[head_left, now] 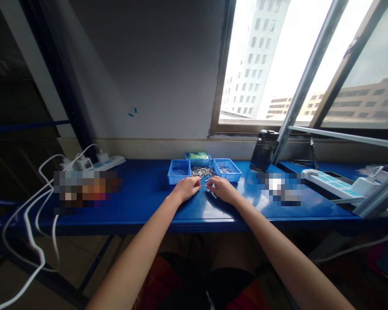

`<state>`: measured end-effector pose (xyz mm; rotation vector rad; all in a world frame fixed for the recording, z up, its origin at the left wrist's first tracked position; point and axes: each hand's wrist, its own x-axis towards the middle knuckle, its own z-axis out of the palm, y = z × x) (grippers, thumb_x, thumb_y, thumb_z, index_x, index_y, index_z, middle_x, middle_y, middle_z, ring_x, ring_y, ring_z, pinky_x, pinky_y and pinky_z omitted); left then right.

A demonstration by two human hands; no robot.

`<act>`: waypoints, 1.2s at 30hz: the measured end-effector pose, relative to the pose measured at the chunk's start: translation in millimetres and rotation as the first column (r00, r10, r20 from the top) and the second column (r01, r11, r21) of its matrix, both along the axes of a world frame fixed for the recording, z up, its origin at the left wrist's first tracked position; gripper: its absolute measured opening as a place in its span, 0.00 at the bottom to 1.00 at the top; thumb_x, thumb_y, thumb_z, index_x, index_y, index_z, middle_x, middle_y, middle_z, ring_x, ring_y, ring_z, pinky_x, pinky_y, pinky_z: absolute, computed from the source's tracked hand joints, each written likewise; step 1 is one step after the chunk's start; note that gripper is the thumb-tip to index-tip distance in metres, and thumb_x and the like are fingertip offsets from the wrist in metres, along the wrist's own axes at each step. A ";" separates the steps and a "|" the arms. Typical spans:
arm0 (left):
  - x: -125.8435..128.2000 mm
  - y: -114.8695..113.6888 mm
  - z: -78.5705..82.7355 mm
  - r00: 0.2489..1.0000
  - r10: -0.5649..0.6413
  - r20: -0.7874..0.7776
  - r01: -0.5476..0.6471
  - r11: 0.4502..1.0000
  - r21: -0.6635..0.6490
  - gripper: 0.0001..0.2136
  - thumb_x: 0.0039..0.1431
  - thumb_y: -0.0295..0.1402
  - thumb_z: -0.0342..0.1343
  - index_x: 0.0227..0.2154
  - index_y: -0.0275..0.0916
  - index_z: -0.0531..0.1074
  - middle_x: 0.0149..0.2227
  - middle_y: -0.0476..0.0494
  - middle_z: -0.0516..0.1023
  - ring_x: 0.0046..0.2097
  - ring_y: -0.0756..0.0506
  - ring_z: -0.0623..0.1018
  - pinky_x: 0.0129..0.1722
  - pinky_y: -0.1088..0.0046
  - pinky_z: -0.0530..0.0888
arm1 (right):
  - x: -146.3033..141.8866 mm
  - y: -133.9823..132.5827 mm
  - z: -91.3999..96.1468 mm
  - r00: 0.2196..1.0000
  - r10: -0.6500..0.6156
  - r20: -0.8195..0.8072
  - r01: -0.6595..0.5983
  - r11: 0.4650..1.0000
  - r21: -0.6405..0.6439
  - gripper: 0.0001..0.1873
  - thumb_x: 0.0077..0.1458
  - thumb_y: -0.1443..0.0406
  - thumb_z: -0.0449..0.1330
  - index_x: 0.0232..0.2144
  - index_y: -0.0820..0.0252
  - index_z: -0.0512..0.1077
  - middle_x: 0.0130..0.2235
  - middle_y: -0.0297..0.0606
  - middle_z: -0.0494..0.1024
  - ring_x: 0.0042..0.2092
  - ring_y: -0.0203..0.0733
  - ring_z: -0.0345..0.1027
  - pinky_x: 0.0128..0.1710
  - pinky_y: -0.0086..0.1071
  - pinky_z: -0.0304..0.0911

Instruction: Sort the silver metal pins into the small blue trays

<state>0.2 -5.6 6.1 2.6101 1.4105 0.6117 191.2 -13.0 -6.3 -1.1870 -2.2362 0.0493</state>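
Both hands are close together above the front of the blue tabletop, just before a heap of small metal rods [203, 172]. My left hand [188, 188] is closed in a pinch on one end of a thin metal rod [203, 185]. Across a small gap, my right hand [222, 189] pinches at the other end of it with thumb and forefinger. Its exact shape is too small to make out. Beside the heap stand a left blue bin [179, 178] and a right blue bin [231, 176], each with a few metal pieces inside.
A back blue bin [198, 162] holds green plastic packets. Toward the window stands a black bottle [264, 150]. White power strips lie at the left [111, 163] and right [334, 184] of the blue table [142, 198], with cables hanging off the left edge. Two areas are blurred out.
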 end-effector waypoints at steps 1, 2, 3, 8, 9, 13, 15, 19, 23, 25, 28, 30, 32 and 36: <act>0.0 -0.2 0.1 1.000 0.005 0.003 -0.005 1.000 0.002 0.07 0.54 0.37 0.49 0.32 0.41 0.67 0.32 0.46 0.74 0.35 0.47 0.73 0.32 0.75 0.66 | 0.2 0.5 -0.3 1.000 0.002 -0.008 -0.002 1.000 0.002 0.09 0.54 0.63 0.51 0.29 0.59 0.69 0.32 0.37 0.70 0.32 0.34 0.63 0.33 0.28 0.57; 0.0 -0.6 0.3 1.000 0.010 0.005 -0.010 1.000 0.003 0.08 0.55 0.38 0.48 0.32 0.41 0.68 0.33 0.46 0.74 0.35 0.47 0.73 0.32 0.75 0.66 | 0.4 1.0 -0.7 1.000 0.004 -0.017 -0.004 1.000 0.004 0.10 0.55 0.62 0.50 0.30 0.59 0.69 0.33 0.37 0.70 0.33 0.35 0.63 0.34 0.28 0.57; 0.1 -1.2 0.6 1.000 0.015 0.005 -0.015 1.000 0.005 0.09 0.55 0.38 0.47 0.33 0.41 0.68 0.33 0.46 0.74 0.36 0.46 0.73 0.32 0.75 0.66 | 0.5 1.7 -1.1 1.000 0.006 -0.025 -0.006 1.000 0.005 0.11 0.56 0.62 0.48 0.30 0.60 0.69 0.33 0.38 0.71 0.34 0.36 0.63 0.35 0.28 0.58; 0.6 -4.1 2.7 0.999 0.035 0.005 -0.035 0.999 -0.002 0.13 0.58 0.41 0.42 0.35 0.41 0.69 0.34 0.44 0.75 0.36 0.46 0.73 0.33 0.74 0.66 | 0.7 3.5 -1.4 0.999 0.014 -0.048 -0.015 0.999 -0.037 0.16 0.59 0.61 0.44 0.26 0.60 0.67 0.30 0.37 0.72 0.33 0.36 0.65 0.36 0.28 0.58; 0.7 -4.4 3.0 0.999 0.033 0.007 -0.033 0.999 -0.004 0.14 0.59 0.41 0.41 0.35 0.41 0.69 0.34 0.44 0.75 0.36 0.45 0.74 0.33 0.74 0.66 | 0.7 3.2 -1.1 0.999 0.013 -0.047 -0.016 0.999 -0.047 0.17 0.59 0.60 0.44 0.26 0.60 0.67 0.29 0.37 0.72 0.33 0.36 0.65 0.35 0.28 0.58; 1.2 -5.1 4.3 1.000 0.026 0.014 -0.026 1.000 -0.013 0.15 0.59 0.41 0.40 0.35 0.41 0.69 0.34 0.43 0.75 0.36 0.45 0.74 0.33 0.74 0.67 | 0.3 1.5 0.3 0.999 0.003 -0.041 -0.006 0.997 -0.072 0.18 0.58 0.60 0.43 0.25 0.61 0.67 0.29 0.37 0.72 0.32 0.36 0.65 0.34 0.28 0.58; 1.6 -5.6 5.0 0.999 0.038 0.014 -0.038 0.999 -0.024 0.15 0.59 0.41 0.40 0.35 0.40 0.69 0.35 0.43 0.75 0.37 0.45 0.74 0.34 0.74 0.67 | 0.1 1.3 0.5 0.999 -0.001 -0.041 -0.002 0.997 -0.076 0.17 0.58 0.60 0.44 0.26 0.61 0.67 0.29 0.38 0.73 0.32 0.36 0.65 0.34 0.28 0.58; 2.0 -6.3 5.7 0.999 0.049 0.021 -0.049 0.999 -0.021 0.14 0.59 0.40 0.41 0.36 0.40 0.69 0.36 0.43 0.75 0.37 0.45 0.73 0.34 0.74 0.67 | -0.1 2.7 -0.1 1.000 -0.003 -0.027 0.001 0.998 -0.061 0.17 0.58 0.60 0.44 0.26 0.61 0.67 0.29 0.38 0.72 0.32 0.36 0.64 0.34 0.28 0.57; 1.5 -4.9 4.7 0.999 0.050 0.021 -0.050 0.999 -0.012 0.11 0.57 0.38 0.43 0.36 0.40 0.68 0.35 0.44 0.75 0.37 0.45 0.74 0.34 0.74 0.67 | 0.1 3.5 -0.9 1.000 -0.013 -0.019 0.013 1.000 -0.017 0.13 0.57 0.61 0.47 0.27 0.60 0.67 0.30 0.37 0.71 0.32 0.36 0.63 0.33 0.28 0.57; 1.3 -4.3 4.4 0.999 0.045 0.019 -0.045 0.999 -0.017 0.10 0.56 0.37 0.45 0.36 0.41 0.68 0.34 0.45 0.75 0.36 0.46 0.74 0.33 0.75 0.67 | 0.4 3.1 -1.3 0.999 -0.016 -0.029 0.016 1.000 -0.005 0.11 0.55 0.61 0.49 0.29 0.60 0.68 0.32 0.37 0.71 0.32 0.35 0.63 0.34 0.28 0.57; 1.7 -4.7 5.0 0.999 0.036 0.020 -0.036 0.999 -0.023 0.08 0.54 0.35 0.47 0.35 0.40 0.68 0.34 0.46 0.75 0.36 0.46 0.73 0.33 0.75 0.67 | 0.9 2.2 -1.5 0.999 -0.027 -0.032 0.027 1.000 -0.003 0.08 0.54 0.62 0.52 0.30 0.59 0.68 0.33 0.36 0.70 0.32 0.34 0.62 0.33 0.27 0.57; 2.1 -5.4 5.9 0.999 0.041 0.014 -0.041 0.999 -0.036 0.08 0.54 0.35 0.47 0.34 0.40 0.68 0.33 0.46 0.75 0.36 0.46 0.73 0.33 0.76 0.67 | 1.1 1.7 -1.2 0.999 -0.033 -0.025 0.033 0.999 -0.007 0.07 0.53 0.62 0.53 0.29 0.59 0.68 0.33 0.36 0.69 0.30 0.33 0.61 0.32 0.27 0.57; 2.4 -5.9 6.7 0.999 0.045 0.005 -0.045 0.998 -0.046 0.08 0.53 0.34 0.48 0.34 0.40 0.68 0.33 0.45 0.75 0.36 0.46 0.73 0.33 0.76 0.67 | 1.0 1.5 -1.0 0.999 -0.036 -0.019 0.036 0.999 -0.009 0.06 0.52 0.63 0.54 0.29 0.59 0.68 0.32 0.35 0.69 0.29 0.32 0.60 0.32 0.28 0.56; 2.0 -5.4 6.6 1.000 0.026 0.003 -0.025 0.999 -0.038 0.06 0.53 0.33 0.48 0.33 0.41 0.67 0.33 0.46 0.75 0.35 0.47 0.74 0.32 0.76 0.67 | 1.0 2.7 -1.7 0.999 -0.036 -0.008 0.036 0.999 -0.008 0.05 0.51 0.64 0.55 0.28 0.59 0.68 0.31 0.34 0.68 0.28 0.32 0.59 0.31 0.27 0.56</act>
